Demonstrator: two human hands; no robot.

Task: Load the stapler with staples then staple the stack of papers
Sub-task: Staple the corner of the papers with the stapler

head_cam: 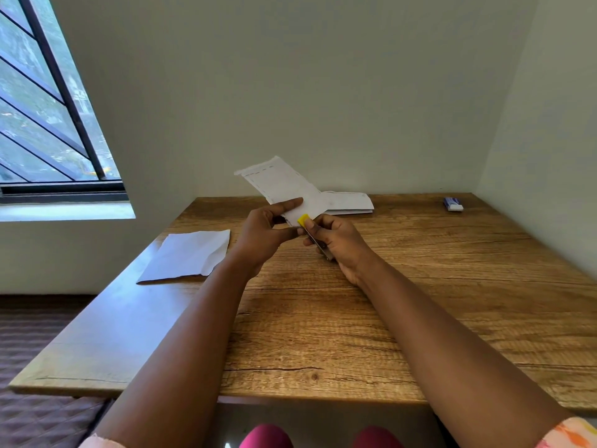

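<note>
1. The person sits at a wooden table [420,286] set into a corner, both bare forearms reaching out over it.
2. Left hand [265,234]: raised above the tabletop, thumb and fingers pinching the near end of a stack of papers [281,185]. The sheets angle up and away toward the far wall, clear of the table.
3. Right hand [336,244]: fingers curled round a small stapler [311,232] with a yellow tip and metal body, thumb lying on top. The yellow tip meets the near corner of the held papers, just beside the left thumb.
4. Whether the stapler is pressed closed on the paper cannot be told from here.
5. A second pile of white sheets [350,203] lies flat near the far edge, behind the hands.
6. A folded white sheet [189,255] lies on the table's left side, near its edge.
7. A small blue-and-white box [453,204] sits at the far right corner, well apart from the hands.
8. A barred window [48,108] is at the left.
</note>
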